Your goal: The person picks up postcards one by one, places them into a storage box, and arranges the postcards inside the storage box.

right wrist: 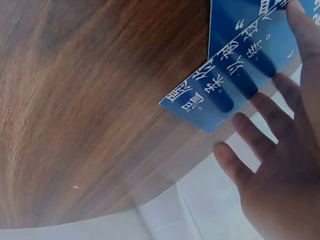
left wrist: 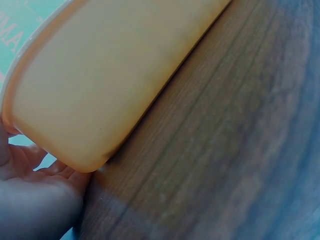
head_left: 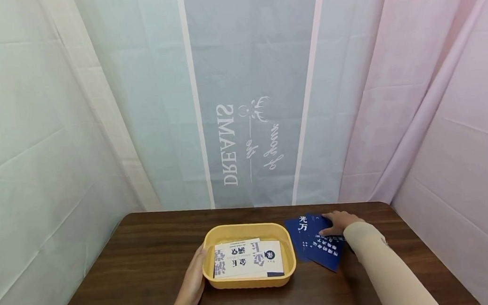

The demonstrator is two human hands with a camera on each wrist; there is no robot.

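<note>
A yellow plastic basin (head_left: 253, 282) stands on the table, holding several white cards (head_left: 243, 261) with dark blue printed characters. My left hand (head_left: 193, 278) rests against its left end, fingers along the outer wall below the rim. In the left wrist view the basin's wall (left wrist: 110, 75) fills the upper left, the left hand (left wrist: 40, 185) at its corner. To the right of the basin lie overlapping dark blue cards (head_left: 325, 255) with white characters. Over their far right part is my right hand (head_left: 340, 222). The right wrist view has that hand (right wrist: 280, 150) with fingers spread above a blue card (right wrist: 220, 95).
The dark brown wooden table (head_left: 149, 263) has rounded far corners. Behind it hangs a pale blue-grey curtain (head_left: 255, 66) with white stripes and lettering. White fabric walls (head_left: 461, 165) close in both sides.
</note>
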